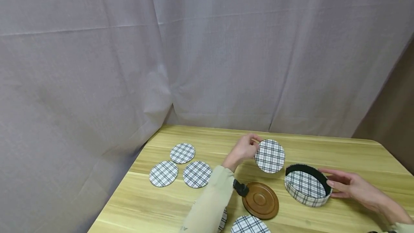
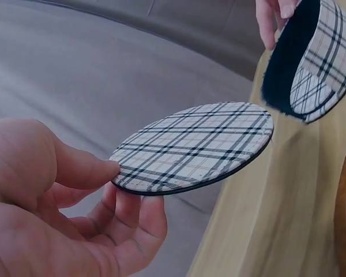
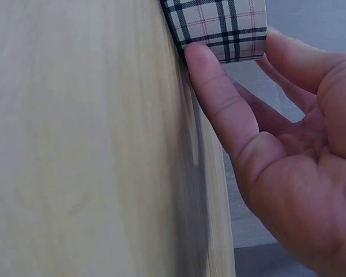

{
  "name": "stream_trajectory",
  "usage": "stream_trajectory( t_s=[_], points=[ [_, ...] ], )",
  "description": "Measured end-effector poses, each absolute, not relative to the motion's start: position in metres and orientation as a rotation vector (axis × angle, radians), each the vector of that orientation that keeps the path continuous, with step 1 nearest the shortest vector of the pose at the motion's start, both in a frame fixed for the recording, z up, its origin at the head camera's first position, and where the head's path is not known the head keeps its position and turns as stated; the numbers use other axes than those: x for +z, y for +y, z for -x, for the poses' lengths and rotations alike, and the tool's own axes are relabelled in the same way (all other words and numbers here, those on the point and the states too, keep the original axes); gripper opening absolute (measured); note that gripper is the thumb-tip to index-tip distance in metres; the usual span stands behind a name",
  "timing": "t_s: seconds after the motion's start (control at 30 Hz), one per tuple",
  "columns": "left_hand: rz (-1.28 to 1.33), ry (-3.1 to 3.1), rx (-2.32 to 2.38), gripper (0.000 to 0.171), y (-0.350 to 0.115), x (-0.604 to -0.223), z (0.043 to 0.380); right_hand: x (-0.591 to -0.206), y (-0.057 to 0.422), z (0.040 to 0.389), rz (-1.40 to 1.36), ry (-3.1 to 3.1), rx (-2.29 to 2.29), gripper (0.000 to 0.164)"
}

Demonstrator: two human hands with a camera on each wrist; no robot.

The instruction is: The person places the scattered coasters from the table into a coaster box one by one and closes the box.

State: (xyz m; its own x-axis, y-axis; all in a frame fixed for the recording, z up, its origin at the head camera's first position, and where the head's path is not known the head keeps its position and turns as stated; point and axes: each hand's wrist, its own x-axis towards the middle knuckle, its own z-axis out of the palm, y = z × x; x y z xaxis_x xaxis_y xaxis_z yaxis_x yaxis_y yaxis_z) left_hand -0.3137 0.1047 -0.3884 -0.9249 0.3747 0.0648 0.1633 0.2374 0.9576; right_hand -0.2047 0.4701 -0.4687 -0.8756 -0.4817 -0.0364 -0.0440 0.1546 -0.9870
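Note:
My left hand (image 1: pixel 244 148) pinches a round plaid coaster (image 1: pixel 270 156) by its edge, thumb on top and fingers beneath. In the left wrist view the coaster (image 2: pixel 196 147) is held in the air, tilted, white with black check lines and a dark rim. To its right on the table stands a round plaid coaster holder (image 1: pixel 305 199) with a dark inner wall and a gap in its side. A plaid disc shows at its bottom; whether lining or coaster, I cannot tell. My right hand (image 1: pixel 357 190) grips the holder's right side, thumb and fingers on its wall (image 3: pixel 219 26).
Three plaid coasters (image 1: pixel 163 173) lie grouped on the left of the wooden table (image 1: pixel 129 204). A brown round disc (image 1: pixel 260 201) with raised rings lies before the holder. Another coaster (image 1: pixel 250 225) is at the front edge of view; one more is partly behind the left sleeve (image 1: pixel 208 200).

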Motion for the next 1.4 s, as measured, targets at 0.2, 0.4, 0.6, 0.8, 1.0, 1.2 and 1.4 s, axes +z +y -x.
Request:
stream_trajectory(
  t_s=[0.2,0.4,0.6,0.8,1.0,1.2,1.4],
  points=[
    [-0.49,2.225,1.818,0.019,0.117,-0.396,0.308,-0.468,0.469,0.206,0.533,2.046,-1.798,0.051],
    [-0.488,2.178,1.858,0.019,0.128,-0.403,0.298,-0.469,0.47,0.205,0.544,2.054,-1.798,0.051],
    [-0.473,2.174,1.9,0.019,0.142,-0.409,0.289,-0.469,0.47,0.205,0.541,2.065,-1.785,0.051],
    [-0.469,2.138,1.936,0.019,0.155,-0.413,0.281,-0.468,0.47,0.205,0.51,2.079,-1.771,0.051],
    [-0.452,2.108,1.957,0.018,0.168,-0.415,0.273,-0.468,0.47,0.206,0.501,2.097,-1.772,0.051],
    [-0.424,2.118,1.939,0.019,0.18,-0.418,0.267,-0.468,0.472,0.205,0.507,2.113,-1.761,0.051],
    [-0.357,2.076,1.973,0.021,0.187,-0.422,0.262,-0.469,0.473,0.204,0.52,2.139,-1.762,0.052]
  ],
)
